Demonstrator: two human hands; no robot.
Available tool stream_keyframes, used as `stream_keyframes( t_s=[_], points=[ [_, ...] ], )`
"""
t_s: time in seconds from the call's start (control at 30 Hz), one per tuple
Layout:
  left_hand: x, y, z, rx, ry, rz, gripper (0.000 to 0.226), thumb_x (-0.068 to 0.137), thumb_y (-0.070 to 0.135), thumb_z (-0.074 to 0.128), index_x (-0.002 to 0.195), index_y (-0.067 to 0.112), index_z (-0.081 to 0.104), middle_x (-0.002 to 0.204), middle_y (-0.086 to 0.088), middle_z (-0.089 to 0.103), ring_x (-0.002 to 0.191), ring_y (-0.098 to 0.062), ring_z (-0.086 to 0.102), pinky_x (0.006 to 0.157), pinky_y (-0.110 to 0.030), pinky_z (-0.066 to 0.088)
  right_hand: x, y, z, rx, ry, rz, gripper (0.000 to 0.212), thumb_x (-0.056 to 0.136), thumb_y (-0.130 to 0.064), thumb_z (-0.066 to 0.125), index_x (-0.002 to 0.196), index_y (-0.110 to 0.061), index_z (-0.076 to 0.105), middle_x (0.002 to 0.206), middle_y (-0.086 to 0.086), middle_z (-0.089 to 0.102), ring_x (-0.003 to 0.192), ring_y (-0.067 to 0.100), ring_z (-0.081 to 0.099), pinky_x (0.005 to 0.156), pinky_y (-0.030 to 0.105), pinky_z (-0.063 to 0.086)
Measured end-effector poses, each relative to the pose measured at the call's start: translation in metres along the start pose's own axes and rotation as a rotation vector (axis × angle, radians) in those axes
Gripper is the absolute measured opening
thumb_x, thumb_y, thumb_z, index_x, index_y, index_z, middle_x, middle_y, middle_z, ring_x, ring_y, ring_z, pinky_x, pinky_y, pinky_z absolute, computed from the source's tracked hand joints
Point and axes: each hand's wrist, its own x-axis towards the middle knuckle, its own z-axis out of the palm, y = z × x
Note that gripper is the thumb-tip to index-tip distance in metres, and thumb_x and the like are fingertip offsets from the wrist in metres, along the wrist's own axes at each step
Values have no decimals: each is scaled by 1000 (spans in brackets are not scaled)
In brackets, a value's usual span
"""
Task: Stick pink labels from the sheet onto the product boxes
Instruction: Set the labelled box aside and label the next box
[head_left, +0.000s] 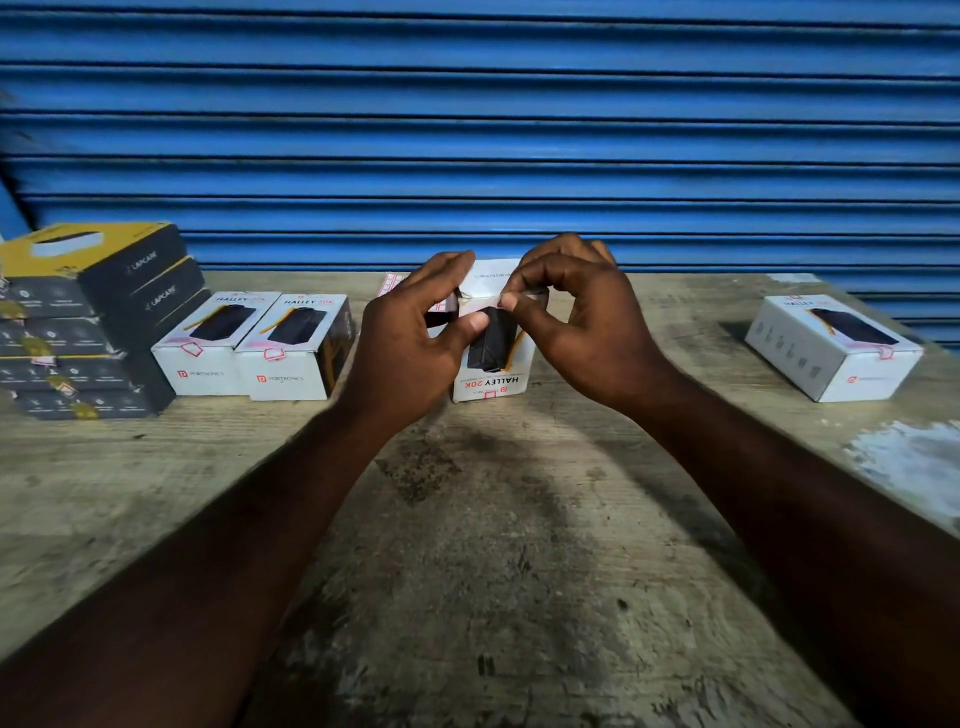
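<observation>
Blue shutter (467, 130) backs a worn worktop (493, 519). At its middle the left hand (415, 338) grips the white box (491, 382), thumb on its face. The right hand (576, 322) has its fingers (535, 275) pinching what seems a pink label (517, 297) at the box's top edge. It would go on best laid flat across the seam, then rubbed outward. The label sheet (392, 283) lies just behind.

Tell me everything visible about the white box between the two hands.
The white box looks like cardboard. It lies on the table, its print upside down to the camera: "HALLEY 20K", a red logo and a picture of a black device with a yellow cable. A pink label sits at its near edge. The left hand grips it, thumb on top; the right hand pinches a pale strip at its far edge.
</observation>
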Motion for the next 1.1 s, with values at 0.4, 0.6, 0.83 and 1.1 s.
stream_keyframes(
  t_s=[0.4, 0.6, 0.83, 1.1],
  points=[
    [0, -2, 1, -26, -1, 14, 51, 87, 2, 71, 136, 3, 56, 131, 13, 44, 122, 21, 30, 91, 8, 30, -2, 2, 1, -26, 28, -34, 3, 86, -20, 72, 89, -21, 71, 94, -4, 63, 95, 17, 56, 89, 26, 39],
    [1, -1, 1, -84, -12, -19, 52, 88, 1, 70, 137, 5, 56, 134, 14, 46, 129, 1, 46, 92, 4, 36, -2, 2, 0, -55, 16, -45, 7, 83, -20, 75, 88, -22, 71, 96, -6, 62, 97, 14, 57, 89, 15, 34],
    [-1, 3, -1, -60, -27, -13, 52, 88, 2, 70, 137, 6, 56, 134, 13, 45, 129, 6, 42, 92, 7, 31, -2, 2, -1, -69, 18, -41, 9, 82, -19, 75, 89, -22, 71, 95, -6, 62, 96, 15, 56, 88, 15, 34],
    [1, 1, -1, -75, -65, -16, 53, 88, 0, 69, 138, 5, 54, 134, 13, 43, 125, 19, 30, 100, 5, 27, 2, 4, -6, -112, -9, -102, 9, 82, -18, 75, 90, -18, 72, 94, -7, 62, 91, 8, 53, 88, 21, 35]
  ],
)
